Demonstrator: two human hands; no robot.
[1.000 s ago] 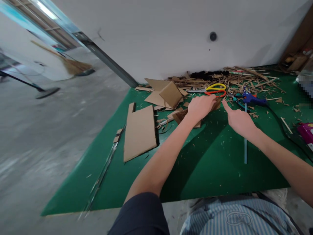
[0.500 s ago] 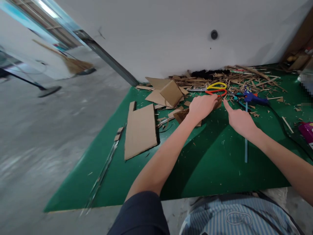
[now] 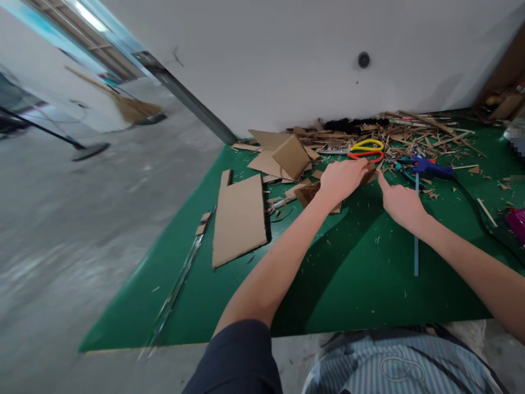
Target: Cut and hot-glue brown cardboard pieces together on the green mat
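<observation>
My left hand [image 3: 343, 178] is closed on a small brown cardboard piece [image 3: 369, 174], most of it hidden under the fingers. My right hand [image 3: 404, 205] is just to the right, its index finger stretched out with the tip at the near end of that piece. The other right fingers are curled under, and I see nothing in them. Right behind my left hand lie scissors [image 3: 367, 149] with yellow and orange handles. A blue glue gun [image 3: 432, 167] rests beyond my right hand, a pale glue stick [image 3: 416, 254] extending from it toward me. Teal-handled pliers [image 3: 404, 169] lie beside the gun.
Cardboard scraps [image 3: 426, 131] pile along the wall. A flat cardboard sheet [image 3: 240, 221] lies left on the green table [image 3: 348, 284], with clear thin strips [image 3: 176, 290] near the left edge. The gun's black cord [image 3: 476, 210] runs right, toward a purple packet [image 3: 515, 224].
The view has shifted slightly, so everything sits a little farther right. Both hands keep nearly the same pose around the cardboard piece.
</observation>
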